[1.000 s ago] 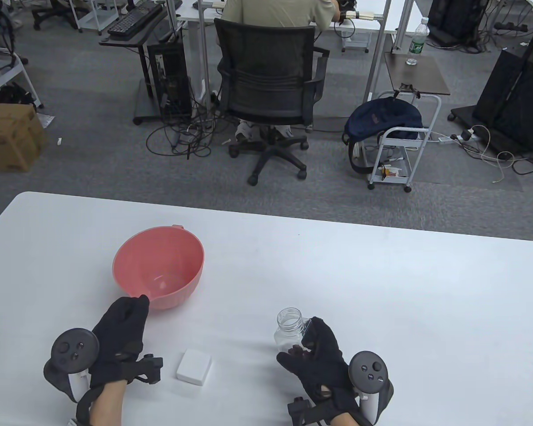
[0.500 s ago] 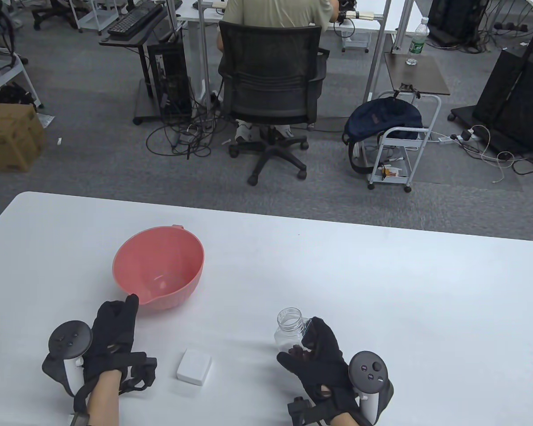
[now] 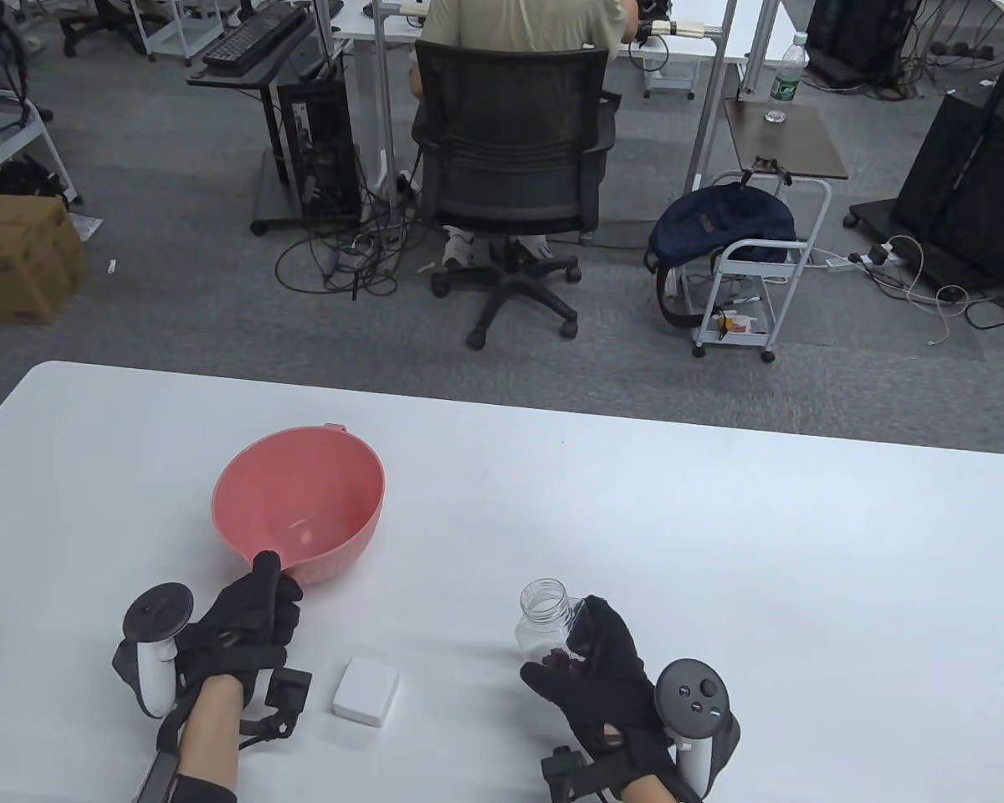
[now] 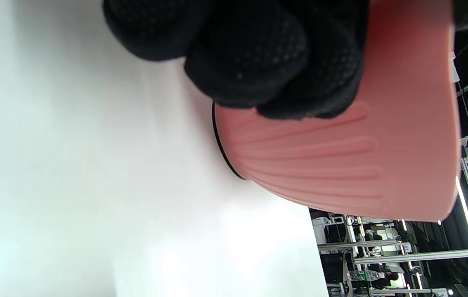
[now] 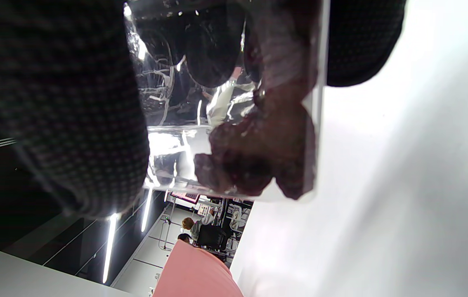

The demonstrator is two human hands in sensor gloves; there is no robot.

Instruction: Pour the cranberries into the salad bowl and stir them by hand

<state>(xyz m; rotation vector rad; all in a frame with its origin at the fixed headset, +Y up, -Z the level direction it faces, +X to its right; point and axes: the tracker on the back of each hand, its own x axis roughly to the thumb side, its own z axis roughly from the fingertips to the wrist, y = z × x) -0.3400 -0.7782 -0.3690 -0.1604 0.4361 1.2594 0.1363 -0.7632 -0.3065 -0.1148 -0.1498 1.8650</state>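
Moved: the left hand [image 3: 243, 623] has turned on its side since half a second ago, its tracker now pointing left, and its fingertips have come back up to the near rim of the bowl.
Left fingers: the fingers [image 4: 254, 53] are curled against the ribbed outer wall just under the rim, thumb at the lip in the table view; they grip the salad bowl [image 3: 301, 510].
Right fingers: the fingers [image 5: 60, 107] are wrapped round the clear jar [image 3: 542, 623], thumb on one side and the rest on the other; the right hand [image 3: 611, 694] has not shifted.
Cranberries: dark red cranberries [image 5: 258, 156] sit in a clump at the jar's bottom, none in the bowl.
Jar: open at the mouth, close to upright, at the near middle of the white surface [image 3: 719, 544].
Bowl: pink, standing on its base on the surface, left of the jar and well apart from it.
Between the hands: a small white square box [image 3: 366, 691] lies flat.
Beyond: a person sits in a black office chair [image 3: 510, 167], back to us.
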